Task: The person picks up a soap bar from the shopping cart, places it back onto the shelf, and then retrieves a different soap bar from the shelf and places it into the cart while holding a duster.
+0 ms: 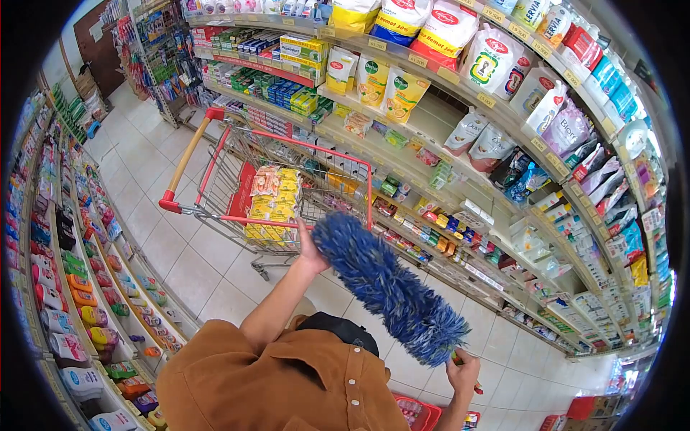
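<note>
A fluffy blue duster (392, 287) slants across the space in front of my body. Low on the right, my right hand (463, 371) is closed round its handle, with a bit of red showing below the fist. My left hand (310, 251) is against the duster's upper left end, thumb pointing up; its other fingers are hidden behind the fibres. Just beyond that hand stands a shopping cart (231, 219) with red edging. Stacked yellow packs (277, 197) lie inside the cart.
Shelves of pouches, boxes and bottles (406, 93) curve along the front and right. Another shelf of colourful packs (93, 316) runs down the left. Pale floor tiles (208, 276) lie between. A red basket (417, 413) stands near my body, below the duster.
</note>
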`<action>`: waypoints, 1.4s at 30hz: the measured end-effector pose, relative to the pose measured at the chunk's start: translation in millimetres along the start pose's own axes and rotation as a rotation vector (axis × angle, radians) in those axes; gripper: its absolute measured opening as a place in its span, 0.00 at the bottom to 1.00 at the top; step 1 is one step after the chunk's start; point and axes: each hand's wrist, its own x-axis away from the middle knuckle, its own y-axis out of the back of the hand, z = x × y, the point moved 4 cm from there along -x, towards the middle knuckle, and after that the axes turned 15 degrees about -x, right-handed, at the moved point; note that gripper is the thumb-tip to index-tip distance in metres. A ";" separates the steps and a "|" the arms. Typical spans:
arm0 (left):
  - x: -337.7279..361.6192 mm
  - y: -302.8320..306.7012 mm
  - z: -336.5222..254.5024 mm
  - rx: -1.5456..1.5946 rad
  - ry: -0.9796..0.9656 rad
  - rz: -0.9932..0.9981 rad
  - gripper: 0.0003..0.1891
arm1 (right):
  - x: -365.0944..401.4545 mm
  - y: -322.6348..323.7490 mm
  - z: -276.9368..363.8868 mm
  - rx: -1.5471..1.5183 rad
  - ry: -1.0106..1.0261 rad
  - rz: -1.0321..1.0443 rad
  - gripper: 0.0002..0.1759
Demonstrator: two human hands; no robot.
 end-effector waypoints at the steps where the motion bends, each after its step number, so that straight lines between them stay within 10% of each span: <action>1: 7.3 -12.2 -3.1 0.038 -0.016 0.033 0.62 | -1.6 0.5 1.8 0.009 0.014 -0.023 0.13; 26: 13.0 -8.3 -13.0 0.178 -0.017 0.147 0.64 | -11.4 -6.1 0.8 0.097 0.052 -0.011 0.12; 30: 28.0 -17.1 -17.7 0.003 -0.068 -0.078 0.64 | -9.2 -2.2 -10.2 0.057 0.048 0.021 0.12; 42: 9.4 19.2 -5.2 -0.079 -0.058 0.160 0.67 | -9.3 -4.6 -5.1 0.081 0.043 -0.013 0.13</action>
